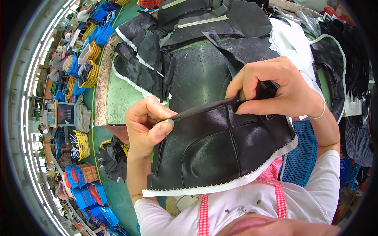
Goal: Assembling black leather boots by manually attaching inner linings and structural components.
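The left hand (146,122) and right hand (277,84) each pinch the far edge of a black panel (210,153) stretching left to right.

Glossy black panel (212,151) (leather-like in look), matt white edging (173,192), blue plastic basket (300,153), cloth straps (203,216)

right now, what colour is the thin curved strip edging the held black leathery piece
The strip is white, clearest in the head view.
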The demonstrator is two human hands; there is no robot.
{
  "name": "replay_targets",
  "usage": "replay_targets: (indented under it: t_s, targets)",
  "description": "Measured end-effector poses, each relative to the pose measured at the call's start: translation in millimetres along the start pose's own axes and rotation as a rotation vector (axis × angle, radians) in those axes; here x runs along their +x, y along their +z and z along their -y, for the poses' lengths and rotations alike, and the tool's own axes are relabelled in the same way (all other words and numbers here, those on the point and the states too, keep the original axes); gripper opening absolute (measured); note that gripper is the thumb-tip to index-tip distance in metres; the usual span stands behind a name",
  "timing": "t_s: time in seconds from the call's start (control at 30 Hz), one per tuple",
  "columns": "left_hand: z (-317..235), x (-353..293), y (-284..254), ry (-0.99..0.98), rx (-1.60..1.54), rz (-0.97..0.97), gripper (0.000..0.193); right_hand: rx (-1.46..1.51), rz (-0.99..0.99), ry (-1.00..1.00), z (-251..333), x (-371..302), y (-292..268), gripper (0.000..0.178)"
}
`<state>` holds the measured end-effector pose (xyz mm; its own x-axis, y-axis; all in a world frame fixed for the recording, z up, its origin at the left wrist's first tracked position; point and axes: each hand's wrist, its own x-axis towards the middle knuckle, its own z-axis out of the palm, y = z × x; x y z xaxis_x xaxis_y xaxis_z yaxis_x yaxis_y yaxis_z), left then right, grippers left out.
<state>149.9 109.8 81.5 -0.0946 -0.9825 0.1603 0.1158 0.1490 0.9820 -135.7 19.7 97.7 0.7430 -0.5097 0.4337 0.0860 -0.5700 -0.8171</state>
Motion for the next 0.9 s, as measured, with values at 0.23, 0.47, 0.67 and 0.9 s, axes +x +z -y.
replay_targets:
  t_s: [0.23,0.47,0.67,0.9]
  targets:
    - [-56.9,41.2,32.3,0.209,0.862,0.447,0.04,-0.03,-0.015,0.059,1.1,-0.6,9.9,0.031]
    - [-43.3,37.7,14.5,0.277,0.707,0.571,0.015,-0.236,0.16,0.113,8.7,-3.0,-11.7,0.023]
    - [-34.3,39.3,-1.9,0.238,0.411,0.612,0.023,-0.068,0.179,0.066,7.2,-9.9,-23.5,0.022]
    - [-29.0,48.4,-0.3,0.351,0.428,0.683,0.028,0.147,0.231,0.188,-3.1,-13.8,-23.3,0.022]
